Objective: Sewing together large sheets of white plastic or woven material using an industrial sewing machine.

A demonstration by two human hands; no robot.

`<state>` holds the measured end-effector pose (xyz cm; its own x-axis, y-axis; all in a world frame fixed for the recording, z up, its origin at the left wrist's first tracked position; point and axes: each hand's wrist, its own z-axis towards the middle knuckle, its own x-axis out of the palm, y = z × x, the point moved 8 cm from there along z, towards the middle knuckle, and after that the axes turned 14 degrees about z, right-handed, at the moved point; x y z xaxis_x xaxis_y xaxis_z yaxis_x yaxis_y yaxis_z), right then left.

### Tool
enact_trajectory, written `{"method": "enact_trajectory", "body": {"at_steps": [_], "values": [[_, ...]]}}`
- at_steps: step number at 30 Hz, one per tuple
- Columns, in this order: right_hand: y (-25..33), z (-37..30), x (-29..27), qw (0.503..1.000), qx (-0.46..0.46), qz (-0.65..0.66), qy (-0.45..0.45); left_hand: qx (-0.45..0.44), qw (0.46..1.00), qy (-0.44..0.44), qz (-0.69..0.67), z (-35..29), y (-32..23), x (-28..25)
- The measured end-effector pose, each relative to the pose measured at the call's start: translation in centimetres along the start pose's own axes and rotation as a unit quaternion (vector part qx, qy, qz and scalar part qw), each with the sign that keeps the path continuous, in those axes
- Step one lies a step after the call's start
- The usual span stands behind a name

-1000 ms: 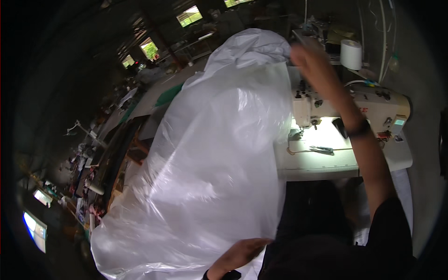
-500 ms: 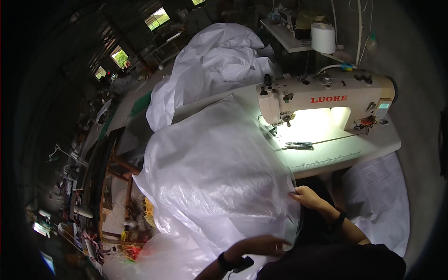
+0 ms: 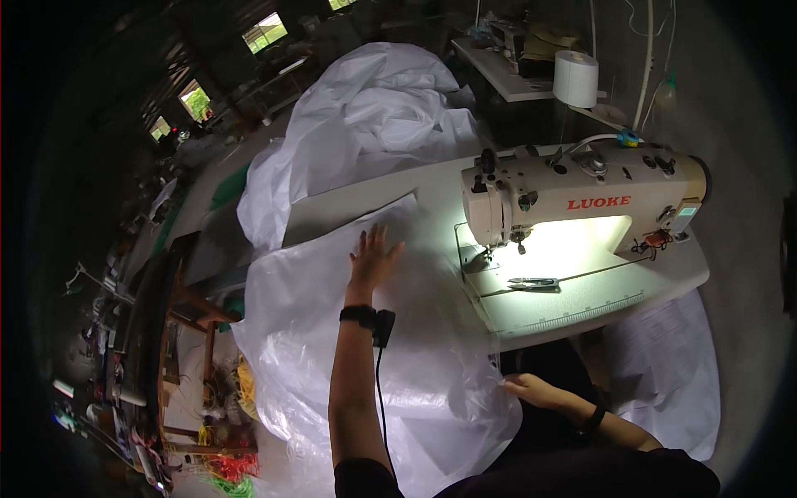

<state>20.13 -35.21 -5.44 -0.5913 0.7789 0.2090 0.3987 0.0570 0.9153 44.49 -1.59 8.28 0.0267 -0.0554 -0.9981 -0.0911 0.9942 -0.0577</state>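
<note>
The left hand (image 3: 371, 259) lies flat, fingers spread, gripping nothing, on the white plastic sheet (image 3: 365, 349) draped over the table (image 3: 432, 187). At five o'clock from it, the right hand (image 3: 531, 388) pinches the sheet's edge; the sewing machine (image 3: 581, 195) stands at two o'clock.

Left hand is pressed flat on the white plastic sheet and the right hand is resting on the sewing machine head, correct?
Not quite. In the head view the left hand is flat on the white plastic sheet, but the right hand grips the sheet's near edge by the table front, well below the sewing machine.
</note>
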Motion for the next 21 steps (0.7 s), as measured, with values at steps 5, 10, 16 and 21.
{"method": "enact_trajectory", "body": {"at_steps": [5, 10, 16, 21], "values": [[2.3, -1.7, 2.2, 0.995, 0.028, -0.067, 0.061, 0.032, 0.995, 0.058, 0.078, 6.1, -3.6, 1.8], [2.4, -6.8, 1.0, 0.993, 0.080, -0.065, 0.059, 0.114, 0.991, 0.057, 0.046, 6.9, -10.9, 4.1], [0.2, -6.4, 1.5, 0.989, 0.101, -0.094, 0.051, 0.176, 0.981, 0.016, 0.081, 9.2, -10.3, 8.7], [6.0, -11.6, -5.4, 0.963, -0.147, -0.143, -0.174, 0.208, 0.964, -0.025, -0.166, 5.6, -10.2, 3.1]]}}
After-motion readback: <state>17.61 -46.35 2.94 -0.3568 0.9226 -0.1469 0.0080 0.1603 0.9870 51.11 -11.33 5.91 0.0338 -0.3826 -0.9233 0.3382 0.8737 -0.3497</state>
